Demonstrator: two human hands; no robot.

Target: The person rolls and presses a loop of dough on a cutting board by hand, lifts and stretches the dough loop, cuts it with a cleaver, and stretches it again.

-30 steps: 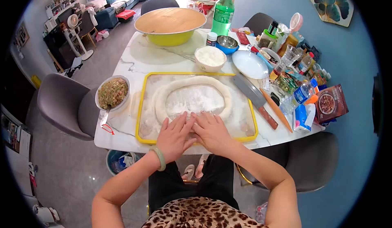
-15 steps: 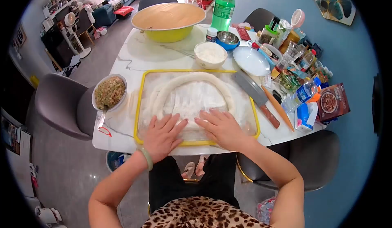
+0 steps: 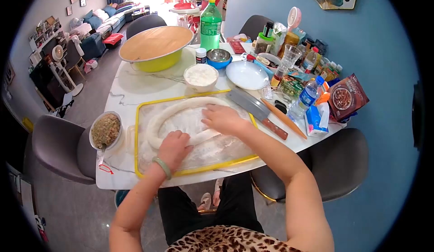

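A thick rope of pale dough (image 3: 154,126) lies curved into a ring on a floured, see-through mat with a yellow border (image 3: 137,137). My left hand (image 3: 174,146), with a pale green bangle at the wrist, is on the ring's near left part, its fingers bent over the dough. Across the right side of the ring rests my right hand (image 3: 222,119); its fingers are stretched out, tips inside the ring, and its palm hides part of the dough. A cleaver (image 3: 253,107) lies over the mat's far right corner, beside a tapered wooden rolling pin (image 3: 285,119).
A bowl of minced filling (image 3: 106,130) stands at the left. Beyond the mat are a bowl of flour (image 3: 200,77), a white plate (image 3: 247,75), a large covered yellow-green basin (image 3: 158,63) and a green bottle (image 3: 210,26). Bottles, jars and a cereal box (image 3: 347,97) crowd the right side.
Both hands have moved from the near part of the dough, the right one farther in over the ring. The dough ring has shifted left on the mat. The view has swung to the right.
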